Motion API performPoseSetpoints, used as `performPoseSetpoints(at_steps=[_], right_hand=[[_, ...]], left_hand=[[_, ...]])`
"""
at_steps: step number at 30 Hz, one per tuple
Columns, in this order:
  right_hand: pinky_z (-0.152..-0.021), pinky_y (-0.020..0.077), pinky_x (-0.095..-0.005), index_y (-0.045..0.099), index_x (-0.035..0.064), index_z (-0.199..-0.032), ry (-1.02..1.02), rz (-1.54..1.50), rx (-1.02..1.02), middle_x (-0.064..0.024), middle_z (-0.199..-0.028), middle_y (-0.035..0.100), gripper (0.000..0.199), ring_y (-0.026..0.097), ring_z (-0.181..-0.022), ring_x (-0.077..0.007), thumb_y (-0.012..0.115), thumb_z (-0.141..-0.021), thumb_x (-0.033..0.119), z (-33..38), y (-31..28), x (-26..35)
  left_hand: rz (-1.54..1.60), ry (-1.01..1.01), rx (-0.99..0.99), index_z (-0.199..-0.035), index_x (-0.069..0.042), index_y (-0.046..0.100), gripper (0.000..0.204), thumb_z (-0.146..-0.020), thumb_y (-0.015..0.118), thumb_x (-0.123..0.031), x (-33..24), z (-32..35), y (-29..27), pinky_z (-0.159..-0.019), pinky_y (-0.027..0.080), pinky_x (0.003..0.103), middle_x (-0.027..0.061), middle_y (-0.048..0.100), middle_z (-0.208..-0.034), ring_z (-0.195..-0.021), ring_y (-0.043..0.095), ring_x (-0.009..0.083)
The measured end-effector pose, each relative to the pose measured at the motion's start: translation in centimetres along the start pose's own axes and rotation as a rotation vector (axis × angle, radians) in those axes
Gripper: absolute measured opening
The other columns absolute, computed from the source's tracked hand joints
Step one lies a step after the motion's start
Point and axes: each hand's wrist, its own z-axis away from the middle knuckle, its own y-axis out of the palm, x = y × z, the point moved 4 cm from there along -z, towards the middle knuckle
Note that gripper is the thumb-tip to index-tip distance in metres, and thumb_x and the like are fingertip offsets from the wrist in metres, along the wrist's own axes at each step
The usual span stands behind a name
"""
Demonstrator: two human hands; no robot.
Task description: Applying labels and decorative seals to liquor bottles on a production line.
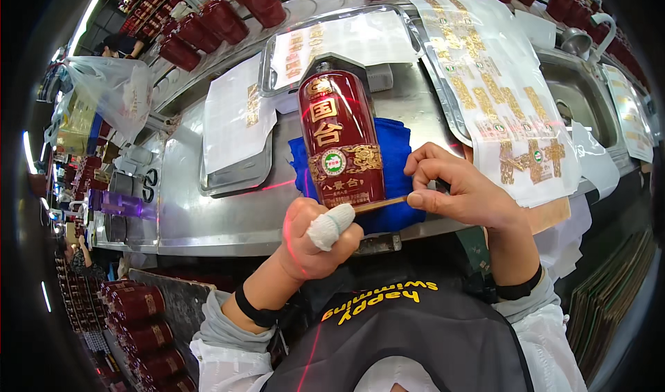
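Note:
A dark red glazed bottle [339, 125] with gold lettering and a gold ornamental band lies on a blue cloth [398, 142], its base toward me. Along its base edge runs a thin gold-brown strip [384, 203]. My left hand [312, 239] is closed at the strip's left end, beside the bottle's lower left. White wrapping covers one of its digits. My right hand [457, 184] pinches the strip's right end between thumb and forefinger. The bottle's neck rests by a dark angular support [357, 73]. What lies inside my left fist is hidden.
Sheets of gold decals [495, 94] lie on a metal tray at right, near a sink [589, 101]. More sheets sit on trays at left [235, 115] and behind. Red bottles [256, 0] line the far conveyor. A plastic bag [114, 90] hangs at left.

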Motion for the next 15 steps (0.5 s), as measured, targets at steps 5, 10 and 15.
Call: performPoseSetpoints(at_steps=[5,10,15], right_hand=[[-0.077,0.0415,-0.0284,0.059,0.0026,-0.086,-0.001,-0.003,-0.016,-0.0079,-0.101,0.051,0.022,0.049,-0.091,-0.0174,0.072,-0.085,0.021,-0.16,0.05,-0.03],[-0.078,0.0416,-0.0286,0.059,0.0024,-0.086,-0.050,0.041,-0.017,-0.0081,-0.102,0.051,0.021,0.049,-0.091,-0.0177,0.071,-0.085,0.020,-0.07,0.12,-0.02],[-0.079,0.0413,-0.0295,0.059,0.0024,-0.086,-0.009,0.008,-0.009,-0.0079,-0.101,0.051,0.021,0.049,-0.093,-0.0186,0.070,-0.086,0.020,-0.19,0.15,-0.07]], left_hand=[[-0.071,0.123,0.011,-0.070,-0.011,0.061,0.023,-0.054,0.072,0.000,-0.23,-0.58,0.31,-0.056,0.038,0.032,0.0033,0.060,-0.096,-0.070,0.051,0.0178],[0.112,0.045,-0.006,-0.070,-0.010,0.060,0.023,-0.053,0.072,-0.001,0.23,-0.50,-0.20,-0.055,0.038,0.033,0.0033,0.060,-0.095,-0.069,0.051,0.0183],[-0.015,0.021,0.028,-0.072,-0.013,0.062,0.023,-0.052,0.072,-0.004,-0.05,-0.59,-0.13,-0.057,0.038,0.032,0.0019,0.059,-0.096,-0.070,0.051,0.0175]])
